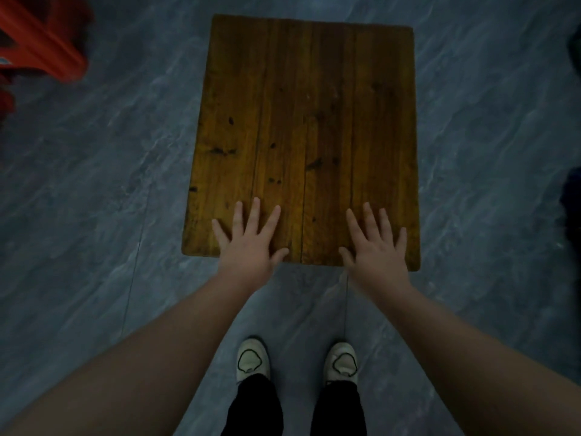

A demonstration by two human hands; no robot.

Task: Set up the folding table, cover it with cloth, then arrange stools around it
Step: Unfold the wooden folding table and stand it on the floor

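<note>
While both arms reach forward and down, the left hand [250, 237] lies flat, fingers spread wide, on the near left part of the table [301, 121], holding nothing. Right hand [375, 243] same: flat, fingers fanned, palm down on the near right part, nothing gripped. Both wrists cross the table's near edge. Tabletop is bare wood planks with dark knots, seen from straight above, standing on grey marbled floor [94, 199]; legs hidden underneath, so cannot tell how they stand. No cloth on the wood. Red stool [37, 42], blurred and cut by the frame, sits top left, well apart from the table. Two pale shoes [253, 360] with dark trousers above them stand near the table's near edge, between the forearms. Dark shape at right edge too dim to tell.
</note>
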